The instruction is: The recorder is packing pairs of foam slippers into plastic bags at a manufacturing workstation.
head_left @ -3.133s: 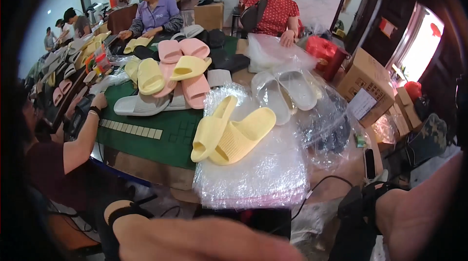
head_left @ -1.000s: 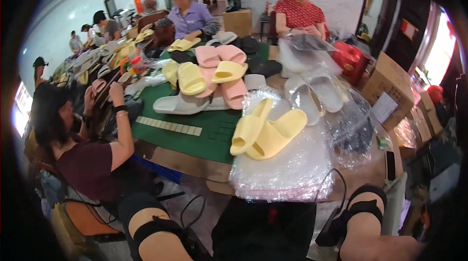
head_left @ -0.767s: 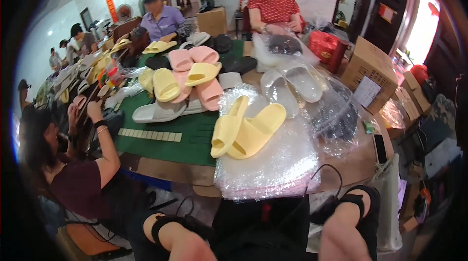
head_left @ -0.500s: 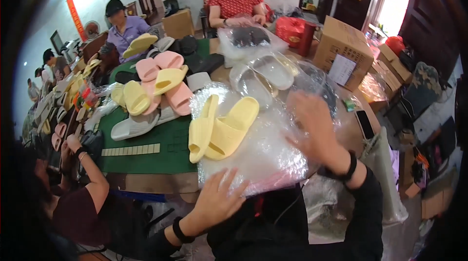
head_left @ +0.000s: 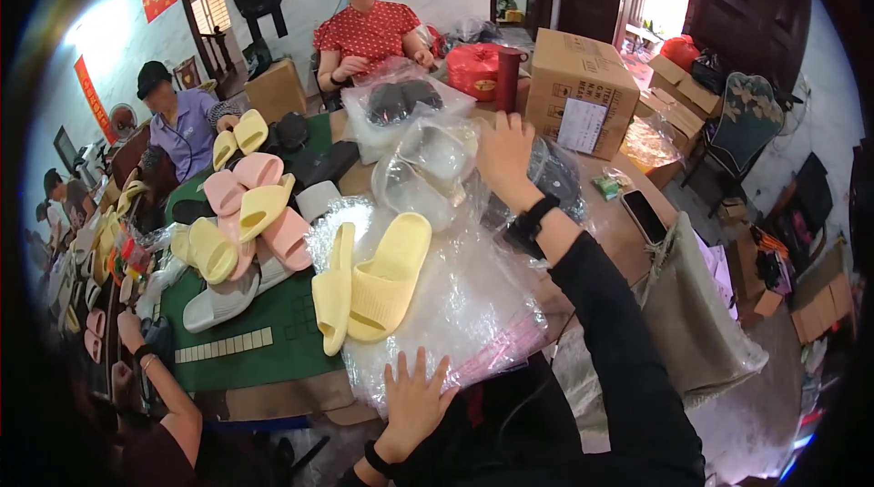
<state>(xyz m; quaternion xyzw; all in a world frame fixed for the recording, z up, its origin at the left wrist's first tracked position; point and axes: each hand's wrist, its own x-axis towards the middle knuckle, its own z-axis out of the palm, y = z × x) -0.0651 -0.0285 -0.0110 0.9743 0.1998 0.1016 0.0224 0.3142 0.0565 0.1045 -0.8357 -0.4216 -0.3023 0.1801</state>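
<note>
A pair of yellow slippers (head_left: 390, 279) lies on a stack of clear plastic bags (head_left: 473, 305) in front of me. My left hand (head_left: 414, 403) rests with spread fingers on the near edge of the bags. Farther off, my right hand (head_left: 506, 157) reaches over the table with its fingers apart, against the side of a clear bag holding pale slippers (head_left: 423, 173). Its thumb is hard to make out. Just right of that hand is another clear bag with dark slippers (head_left: 557, 179), partly hidden by my wrist.
Loose pink, yellow and grey slippers (head_left: 218, 300) pile up on the green mat (head_left: 300, 355) at left. A cardboard box (head_left: 583, 91), a dark red flask (head_left: 508, 79) and a phone (head_left: 645, 217) stand or lie to the right. Co-workers sit across and left.
My right hand has moved away from me and leftward, up to the bagged pale slippers. My left hand now lies on the near edge of the bags. The whole view has shifted.
</note>
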